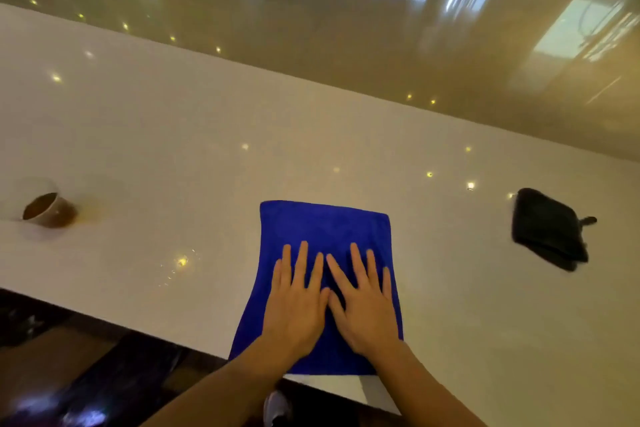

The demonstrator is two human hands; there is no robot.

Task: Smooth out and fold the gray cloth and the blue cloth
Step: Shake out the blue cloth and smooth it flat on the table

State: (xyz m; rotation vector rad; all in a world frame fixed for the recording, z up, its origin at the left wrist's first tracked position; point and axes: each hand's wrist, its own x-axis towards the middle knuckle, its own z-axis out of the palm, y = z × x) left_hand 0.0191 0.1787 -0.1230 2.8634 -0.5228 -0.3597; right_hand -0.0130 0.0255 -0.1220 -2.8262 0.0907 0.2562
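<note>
At the far left of the white counter [145, 135] stands a cup [50, 210] with brown liquid in it, well apart from the work and likely set aside so it cannot spill on the cloths. In the middle lies the blue cloth [325, 229], spread flat with its near edge hanging just over the counter's front edge. The left hand [294, 302] and right hand [363, 305] lie side by side on its near half, palms down, fingers spread and flat, gripping nothing; this looks like pressing out wrinkles before a fold. Far to the right, well apart, sits the gray cloth [549, 229], dark and already in a folded bundle. No brand, label or writing can be read anywhere
</note>
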